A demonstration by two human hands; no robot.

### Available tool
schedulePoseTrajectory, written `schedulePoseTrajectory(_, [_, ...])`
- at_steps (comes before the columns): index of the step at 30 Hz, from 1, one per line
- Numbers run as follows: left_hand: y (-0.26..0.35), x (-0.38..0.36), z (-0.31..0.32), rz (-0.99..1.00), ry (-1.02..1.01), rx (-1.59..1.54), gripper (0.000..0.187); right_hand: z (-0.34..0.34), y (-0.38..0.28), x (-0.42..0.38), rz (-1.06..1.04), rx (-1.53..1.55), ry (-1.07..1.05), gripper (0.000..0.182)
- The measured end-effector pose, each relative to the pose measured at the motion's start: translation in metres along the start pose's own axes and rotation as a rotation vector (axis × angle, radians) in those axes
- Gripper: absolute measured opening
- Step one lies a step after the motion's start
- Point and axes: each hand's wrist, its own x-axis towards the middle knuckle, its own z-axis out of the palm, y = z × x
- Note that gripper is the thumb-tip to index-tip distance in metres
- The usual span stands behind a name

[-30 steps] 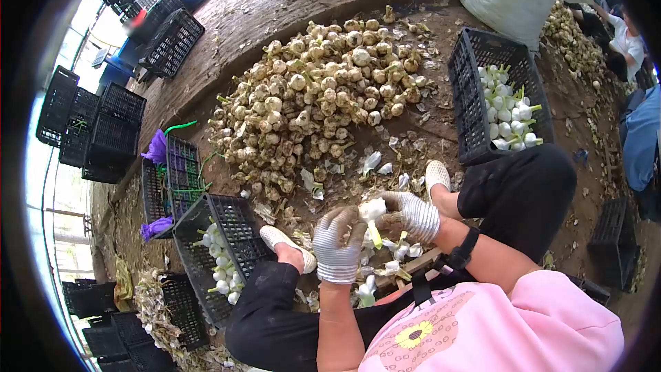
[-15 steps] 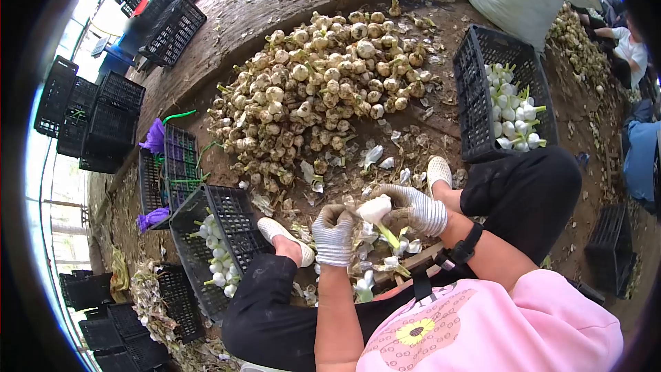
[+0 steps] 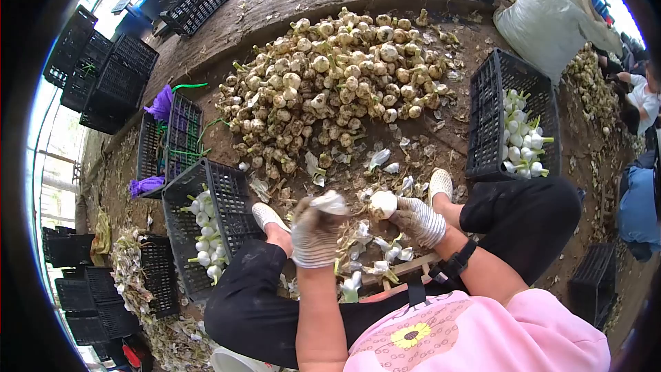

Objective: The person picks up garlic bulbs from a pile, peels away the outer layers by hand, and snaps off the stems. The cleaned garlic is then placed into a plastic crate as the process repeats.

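My right hand [image 3: 418, 222], in a striped, soiled work glove, is closed around a white garlic bulb [image 3: 383, 204]. The bulb's brownish root side shows, and its stem is out of sight. My left hand [image 3: 313, 234], gloved too, is apart from the bulb on its left. Its fingers are pinched on a pale, blurred piece that looks like garlic skin [image 3: 329, 202]. Below both hands, loose garlic skins [image 3: 392, 251] lie between my legs. Ahead of them rises a large heap of unpeeled garlic bulbs [image 3: 337, 86] with dirty outer skins.
Black crates of clean white garlic stand on both sides, a left crate [image 3: 231, 210] and a right crate [image 3: 485, 124]. Behind the right one slumps a white sack [image 3: 551, 24]. Another person [image 3: 644, 100] sits at far right by a second heap. Stacked black crates [image 3: 117, 83] line the left.
My left hand has drawn away from the bulb, up and left, with the pale skin in its fingers. In my right hand the bulb has turned, hiding its stem. The view has shifted slightly.
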Motion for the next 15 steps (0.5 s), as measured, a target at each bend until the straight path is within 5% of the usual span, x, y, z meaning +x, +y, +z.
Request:
schedulePoseTrajectory(2, [0.015, 0.005, -0.02, -0.017, -0.062, 0.068, 0.016, -0.002, 0.001, -0.001, 0.021, 0.065, -0.018, 0.035])
schedulePoseTrajectory(5, [-0.004, 0.01, -0.051, -0.106, 0.098, 1.432, 0.03, -0.001, 0.001, 0.002, 0.023, 0.109, -0.011, 0.039])
schedulePoseTrajectory(6, [-0.01, 0.003, -0.033, 0.257, 0.014, 1.969, 0.044, 0.0, 0.001, 0.004, 0.016, 0.126, 0.014, 0.039])
schedulePoseTrajectory(9, [-0.032, -0.001, 0.003, 0.267, -0.03, 1.548, 0.056, -0.002, 0.004, 0.002, 0.029, 0.15, 0.083, 0.038])
schedulePoseTrajectory(12, [-0.051, 0.004, 0.024, 0.771, -0.13, 1.685, 0.056, 0.003, -0.004, 0.003, 0.034, 0.104, 0.129, 0.036])
schedulePoseTrajectory(15, [-0.058, 0.013, 0.027, 0.902, -0.286, 1.92, 0.053, 0.008, 0.008, 0.002, 0.083, 0.108, 0.031, 0.031])
